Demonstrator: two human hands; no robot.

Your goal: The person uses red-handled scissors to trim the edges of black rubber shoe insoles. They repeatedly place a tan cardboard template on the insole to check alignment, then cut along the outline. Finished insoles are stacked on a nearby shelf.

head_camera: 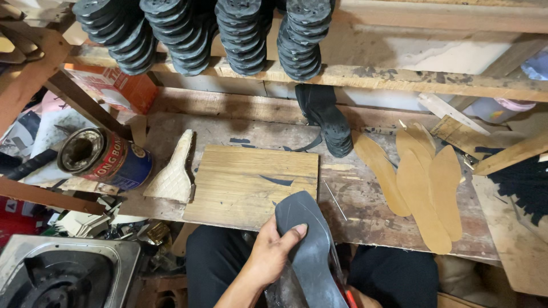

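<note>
Near bench edge — left hand (268, 254) clamps grey sole (308, 245), thumb over top, mid-handling above lap. Right hand unseen. Next likely: lay sole flat on board (245, 182) — needs steady grip.

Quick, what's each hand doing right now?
Left hand: closed on the dark shoe sole, thumb on top.
Right hand: not in view.

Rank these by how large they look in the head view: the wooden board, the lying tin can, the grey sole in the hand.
1. wooden board
2. grey sole, nearer the camera, so unsure
3. tin can
</note>
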